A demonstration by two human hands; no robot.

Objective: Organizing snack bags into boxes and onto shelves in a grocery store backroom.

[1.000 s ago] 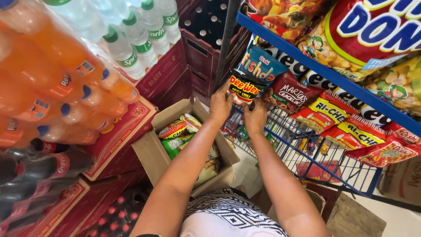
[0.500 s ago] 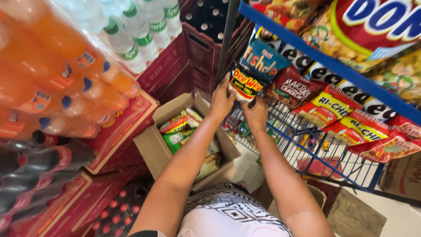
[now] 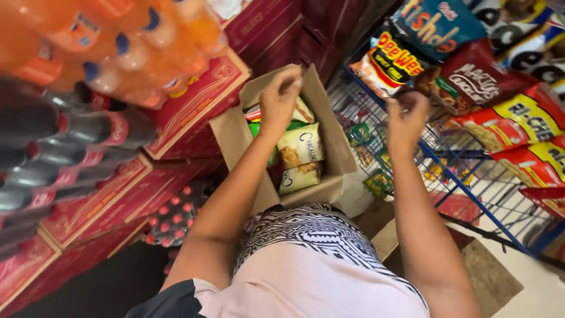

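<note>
Small shop: snack bags [image 3: 471, 88] on wire rack [image 3: 471, 182], soda bottles [image 3: 118, 53], red crates [image 3: 188, 100].

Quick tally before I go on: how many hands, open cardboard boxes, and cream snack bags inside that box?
Hands: 2, left hand and right hand
Cardboard box: 1
Cream snack bags in the box: 2, upper bag and lower bag
Total: 5

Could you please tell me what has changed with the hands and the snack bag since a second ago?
Both hands have let go of the yellow and red snack bag, which now hangs on the rack. The left hand has dropped over the cardboard box; the right hand has drawn back a little. The box and red crates stayed put.
</note>
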